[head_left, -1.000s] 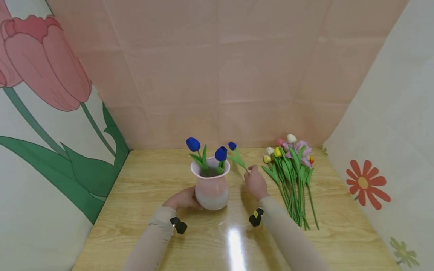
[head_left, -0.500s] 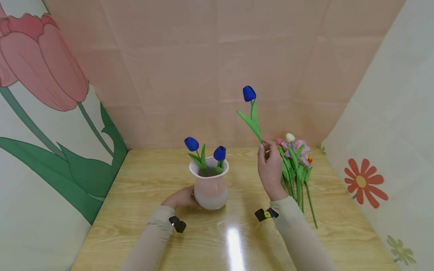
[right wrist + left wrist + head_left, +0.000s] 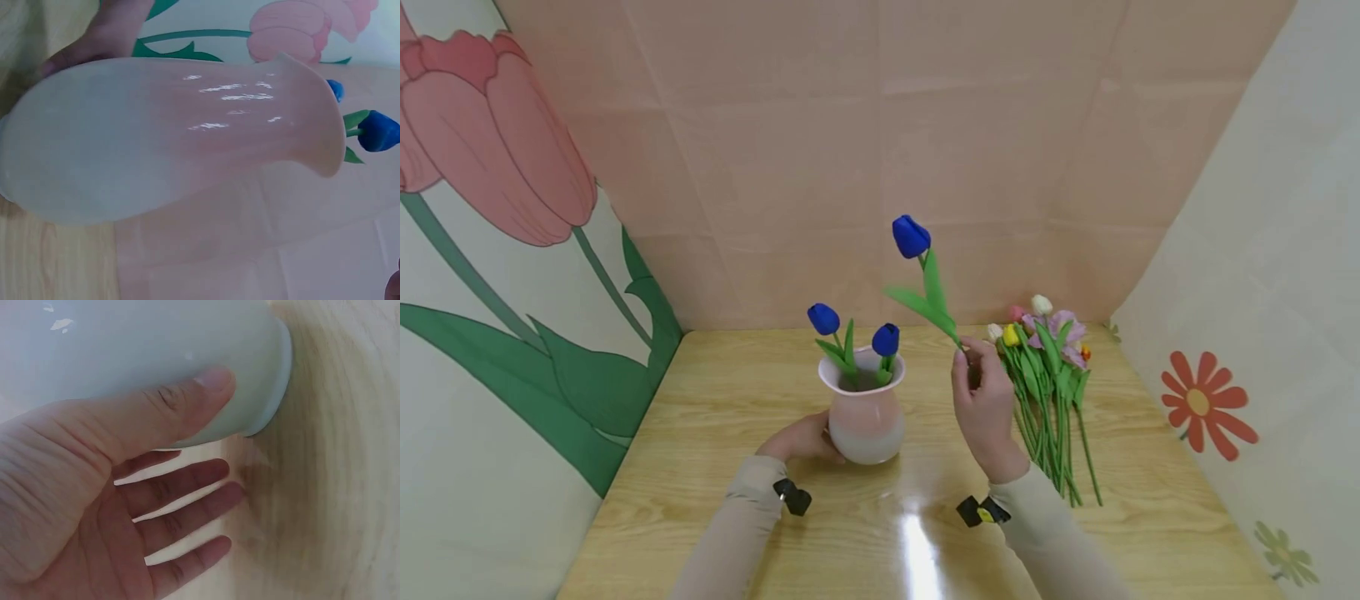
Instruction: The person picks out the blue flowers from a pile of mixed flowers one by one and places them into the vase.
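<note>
A pink-and-white vase (image 3: 867, 429) stands upright on the table. Two blue tulips stick out of it, one leaning left (image 3: 823, 318) and one at the right rim (image 3: 886, 339). My left hand (image 3: 803, 438) is at the vase's lower left side; in the left wrist view its thumb (image 3: 181, 406) lies against the white base while the fingers stay fairly straight. To the right of the vase, my right hand (image 3: 987, 408) pinches the stem of another blue tulip (image 3: 912, 237), bloom up and tilted left. The right wrist view shows the vase (image 3: 175, 137) but only a sliver of that hand.
A bunch of mixed tulips and other flowers (image 3: 1052, 375) lies on the right of the wooden table (image 3: 722, 400), stems toward me. A pink cloth backdrop (image 3: 775, 167) rises behind. Printed flower panels stand on the left (image 3: 497, 275) and right (image 3: 1262, 250).
My right hand lifted the blue tulip from beside the vase, swung it up and right, then brought it back left and slightly lower. The left hand and vase stayed put.
</note>
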### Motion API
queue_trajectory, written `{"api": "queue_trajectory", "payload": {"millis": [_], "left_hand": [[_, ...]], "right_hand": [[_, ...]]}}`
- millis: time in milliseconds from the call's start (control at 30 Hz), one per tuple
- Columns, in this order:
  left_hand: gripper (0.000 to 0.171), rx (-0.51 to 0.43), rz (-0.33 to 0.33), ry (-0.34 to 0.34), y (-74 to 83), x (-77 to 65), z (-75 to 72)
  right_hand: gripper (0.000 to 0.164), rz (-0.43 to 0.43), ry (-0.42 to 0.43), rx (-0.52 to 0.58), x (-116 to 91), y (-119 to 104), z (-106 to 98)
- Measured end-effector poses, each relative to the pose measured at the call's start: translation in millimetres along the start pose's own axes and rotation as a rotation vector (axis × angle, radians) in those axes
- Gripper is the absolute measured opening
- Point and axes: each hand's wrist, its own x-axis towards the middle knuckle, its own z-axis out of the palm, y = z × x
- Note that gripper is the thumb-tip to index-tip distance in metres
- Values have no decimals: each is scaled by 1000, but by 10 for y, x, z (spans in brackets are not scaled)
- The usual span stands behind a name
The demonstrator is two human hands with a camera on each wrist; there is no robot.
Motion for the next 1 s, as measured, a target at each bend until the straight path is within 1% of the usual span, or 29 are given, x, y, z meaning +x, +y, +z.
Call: {"api": "queue_trajectory", "payload": {"millis": [67, 100, 167, 233, 300, 367, 400, 433, 467, 500, 533, 600, 633, 667, 700, 733, 767, 867, 933, 1000], "left_hand": [[76, 47, -40, 27, 39, -44, -31], [76, 76, -72, 46, 79, -80, -61], [75, 159, -141, 87, 208, -172, -162], [66, 268, -211, 118, 415, -296, -302], [48, 358, -266, 127, 687, -447, -458], [29, 415, -269, 126, 996, -617, -596], [24, 426, -233, 124, 1147, -706, -650], [22, 413, -176, 120, 1302, -790, -695], [22, 376, -101, 115, 1448, -867, -724], [24, 330, -3, 105, 1585, -931, -741], [28, 273, 112, 92, 1709, -980, -742], [37, 145, 328, 47, 1907, -1016, -701], [41, 81, 404, 24, 1992, -997, -656], [44, 18, 452, 7, 2061, -967, -600], [46, -39, 486, -1, 2115, -926, -539], [47, -90, 499, 5, 2155, -880, -472], [49, -135, 490, 19, 2186, -833, -404], [56, -243, 443, 99, 2249, -709, -217], [57, -292, 445, 169, 2273, -636, -117], [55, -343, 476, 233, 2297, -568, -44]], "right_hand": [[19, -13, 0, 4, -46, 6, 11], [20, -15, -1, 4, -64, 12, 16], [20, -19, 0, 14, -82, 12, 18], [19, -18, 8, 23, -87, 9, 16], [19, -18, 17, 27, -83, 5, 14], [19, -21, 27, 28, -77, 2, 14], [19, -23, 31, 30, -74, 2, 16], [19, -26, 34, 33, -70, 0, 16], [19, -30, 36, 38, -66, -2, 17], [19, -32, 38, 45, -63, -4, 19], [19, -35, 41, 50, -61, -11, 25], [18, -33, 40, 57, -67, -20, 34], [18, -34, 41, 56, -67, -18, 29], [18, -33, 44, 58, -71, -16, 25], [19, -34, 43, 58, -76, -14, 22], [19, -37, 42, 54, -80, -10, 20], [18, -36, 39, 55, -86, -8, 17], [18, -51, 40, 63, -93, -6, 15], [20, -69, 38, 57, -95, -3, 11], [23, -88, 35, 53, -98, -2, 5]]}}
